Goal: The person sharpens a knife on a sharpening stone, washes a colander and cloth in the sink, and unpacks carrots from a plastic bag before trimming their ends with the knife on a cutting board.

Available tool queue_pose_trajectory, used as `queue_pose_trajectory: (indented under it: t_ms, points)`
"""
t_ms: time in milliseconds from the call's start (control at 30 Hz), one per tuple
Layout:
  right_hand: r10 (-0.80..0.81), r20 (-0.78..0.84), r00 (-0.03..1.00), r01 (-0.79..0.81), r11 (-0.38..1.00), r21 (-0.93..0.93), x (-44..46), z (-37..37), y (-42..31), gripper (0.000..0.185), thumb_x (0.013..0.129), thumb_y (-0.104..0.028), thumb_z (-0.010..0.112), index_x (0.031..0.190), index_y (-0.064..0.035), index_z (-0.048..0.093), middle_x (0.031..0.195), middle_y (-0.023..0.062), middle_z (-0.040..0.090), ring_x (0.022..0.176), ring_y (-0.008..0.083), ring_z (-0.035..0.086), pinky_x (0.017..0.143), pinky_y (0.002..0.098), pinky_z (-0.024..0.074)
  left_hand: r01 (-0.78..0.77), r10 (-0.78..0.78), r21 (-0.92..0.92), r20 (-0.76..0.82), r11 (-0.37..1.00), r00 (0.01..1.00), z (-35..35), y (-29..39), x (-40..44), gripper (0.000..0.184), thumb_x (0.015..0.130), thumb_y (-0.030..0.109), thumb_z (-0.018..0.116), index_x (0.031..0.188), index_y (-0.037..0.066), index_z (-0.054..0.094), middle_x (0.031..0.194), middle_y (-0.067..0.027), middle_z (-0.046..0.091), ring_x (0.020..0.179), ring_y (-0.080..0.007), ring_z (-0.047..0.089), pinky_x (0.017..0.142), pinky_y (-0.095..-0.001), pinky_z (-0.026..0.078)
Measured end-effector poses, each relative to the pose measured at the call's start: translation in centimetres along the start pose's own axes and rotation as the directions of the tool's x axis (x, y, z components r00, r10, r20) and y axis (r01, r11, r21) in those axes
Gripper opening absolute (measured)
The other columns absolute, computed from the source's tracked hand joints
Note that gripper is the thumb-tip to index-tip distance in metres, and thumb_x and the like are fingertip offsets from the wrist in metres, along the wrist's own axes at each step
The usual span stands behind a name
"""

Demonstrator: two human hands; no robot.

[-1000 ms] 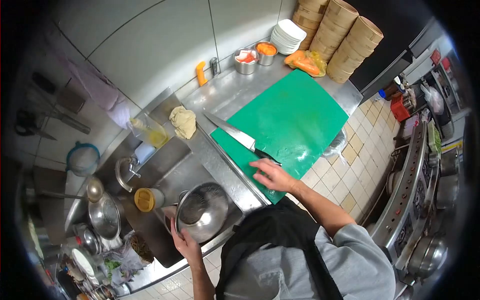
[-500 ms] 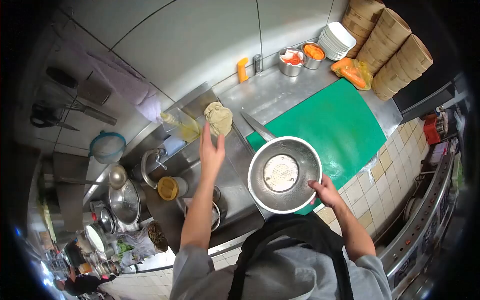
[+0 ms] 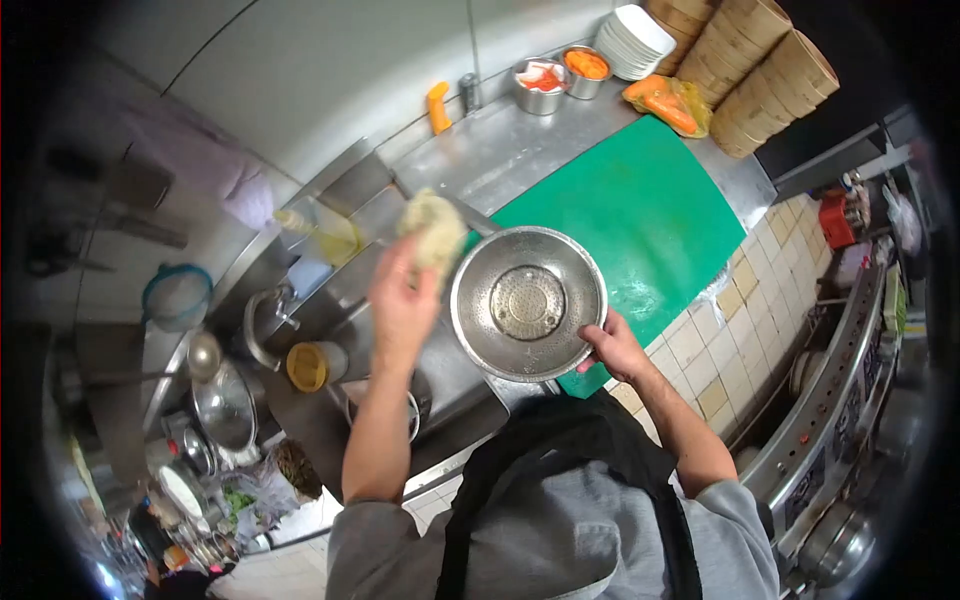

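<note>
A beige cloth (image 3: 432, 232) is gripped in my left hand (image 3: 402, 305), blurred by motion, above the edge between sink and counter. My right hand (image 3: 612, 345) holds the rim of a metal bowl with a perforated base (image 3: 528, 300), thumb on the inside. The bowl hangs over the near left part of the green cutting board (image 3: 640, 220) and hides most of the knife (image 3: 478, 222); only part of its blade shows between cloth and bowl.
The sink (image 3: 450, 390) holds a yellow-lidded container (image 3: 308, 367) and another metal vessel. Metal cups of orange (image 3: 586, 65) and red-and-white food (image 3: 540, 82), white dishes (image 3: 634, 42), bagged carrots (image 3: 668, 104) and bamboo steamers (image 3: 775, 95) stand along the back.
The perforated bowl passed from my left hand to my right and moved from the sink to over the board. My left hand reached up and took hold of the cloth. The view has shifted.
</note>
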State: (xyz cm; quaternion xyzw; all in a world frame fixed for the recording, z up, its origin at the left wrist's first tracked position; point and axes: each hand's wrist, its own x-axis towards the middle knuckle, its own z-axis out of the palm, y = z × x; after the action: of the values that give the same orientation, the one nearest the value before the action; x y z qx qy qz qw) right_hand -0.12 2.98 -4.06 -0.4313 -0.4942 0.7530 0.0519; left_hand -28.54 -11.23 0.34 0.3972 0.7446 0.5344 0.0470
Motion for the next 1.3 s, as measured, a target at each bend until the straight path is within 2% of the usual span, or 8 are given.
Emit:
queue_pose_trajectory:
  t_ms: [67, 200, 267, 400, 667, 800, 1067, 1300]
  points:
    - [-0.006, 0.040, 0.999, 0.006, 1.000, -0.005, 0.1, 1.5, -0.5, 0.050, 0.090, -0.004, 0.053, 0.137, 0.0015, 0.039, 0.109, 0.0169, 0.064, 0.076, 0.0248, 0.069, 0.049, 0.0336, 0.0601, 0.004, -0.063, 0.213, 0.273, 0.977, 0.960, -1.2, 5.7, -2.3, 0.060, 0.082, 0.012, 0.075, 0.137, 0.002, 0.053, 0.140, -0.0214, 0.053, 0.119, -0.0320, 0.060, 0.097, -0.0381, 0.050]
    - [-0.021, 0.146, 0.989, 0.023, 1.000, -0.013, -0.4, 3.4, -1.9, 0.049, 0.088, -0.004, 0.055, 0.135, 0.0025, 0.043, 0.103, 0.0150, 0.066, 0.069, 0.0211, 0.069, 0.047, 0.0330, 0.0592, -0.038, 0.062, 0.385, -0.051, 0.922, 0.997, -2.6, 4.5, -6.8, 0.075, 0.084, 0.015, 0.077, 0.148, 0.004, 0.040, 0.142, -0.0195, 0.051, 0.124, -0.0308, 0.056, 0.100, -0.0399, 0.048]
    - [0.008, 0.190, 0.982, 0.001, 0.999, -0.049, -0.5, 3.3, -1.8, 0.047, 0.088, -0.005, 0.056, 0.132, 0.0044, 0.045, 0.102, 0.0147, 0.066, 0.068, 0.0201, 0.069, 0.046, 0.0324, 0.0587, 0.662, -0.639, -0.531, 0.264, 0.529, 0.722, -2.6, 1.4, -10.0, 0.081, 0.087, 0.018, 0.075, 0.152, 0.003, 0.029, 0.143, -0.0184, 0.048, 0.124, -0.0305, 0.056, 0.101, -0.0415, 0.048]
    - [0.004, 0.288, 0.958, 0.071, 0.965, -0.251, -0.7, 3.6, -2.2, 0.048, 0.092, -0.010, 0.054, 0.138, 0.0003, 0.045, 0.110, 0.0122, 0.066, 0.075, 0.0161, 0.068, 0.048, 0.0274, 0.0567, 0.711, -0.800, -0.700, 0.390, 0.064, 0.456, -3.0, 1.5, -12.8, 0.057, 0.096, 0.021, 0.064, 0.142, -0.002, 0.040, 0.128, -0.0162, 0.059, 0.116, -0.0258, 0.060, 0.096, -0.0402, 0.051]
    - [-0.634, 0.418, 0.650, 0.727, 0.360, -0.585, -0.5, 7.9, -8.1, 0.062, 0.090, -0.015, 0.071, 0.143, -0.0015, 0.042, 0.139, 0.0184, 0.047, 0.114, 0.0264, 0.056, 0.089, 0.0362, 0.0532, 0.409, -0.557, -0.505, -0.183, 0.760, 0.810, -4.7, 4.8, -11.8, 0.056, 0.106, 0.026, 0.046, 0.152, 0.001, 0.027, 0.146, -0.0182, 0.045, 0.133, -0.0252, 0.044, 0.112, -0.0355, 0.033]
    - [-0.541, 0.664, 0.515, 0.769, -0.050, -0.637, -0.3, 12.8, -7.8, 0.073, 0.085, -0.017, 0.074, 0.145, 0.0010, 0.036, 0.139, 0.0243, 0.045, 0.125, 0.0408, 0.048, 0.102, 0.0447, 0.0458, 0.413, -0.506, -0.421, -0.135, 0.808, 0.852, -5.2, 6.6, -12.3, 0.058, 0.107, 0.026, 0.042, 0.155, 0.001, 0.020, 0.151, -0.0213, 0.038, 0.140, -0.0289, 0.038, 0.114, -0.0362, 0.031]
    - [-0.416, 0.699, 0.581, 0.814, 0.293, -0.501, 1.3, 20.6, -5.5, 0.047, 0.073, -0.001, 0.068, 0.115, 0.0028, 0.046, 0.106, 0.0243, 0.053, 0.105, 0.0444, 0.054, 0.090, 0.0481, 0.0460, 0.366, -0.482, -0.452, -0.172, 0.813, 0.859, -5.4, 6.4, -14.7, 0.053, 0.105, 0.037, 0.047, 0.142, -0.001, 0.042, 0.133, -0.0174, 0.054, 0.124, -0.0239, 0.050, 0.108, -0.0367, 0.037]
    - [-0.059, 0.915, 0.399, 0.899, -0.169, -0.403, 0.1, 21.5, -8.0, 0.042, 0.075, -0.006, 0.066, 0.115, -0.0071, 0.057, 0.108, 0.0159, 0.060, 0.101, 0.0378, 0.061, 0.086, 0.0477, 0.0521, 0.347, -0.421, -0.290, -0.249, 0.892, 0.872, -13.7, 5.4, -12.5, 0.053, 0.107, 0.031, 0.042, 0.151, 0.005, 0.034, 0.141, -0.0188, 0.052, 0.131, -0.0257, 0.048, 0.110, -0.0352, 0.036]
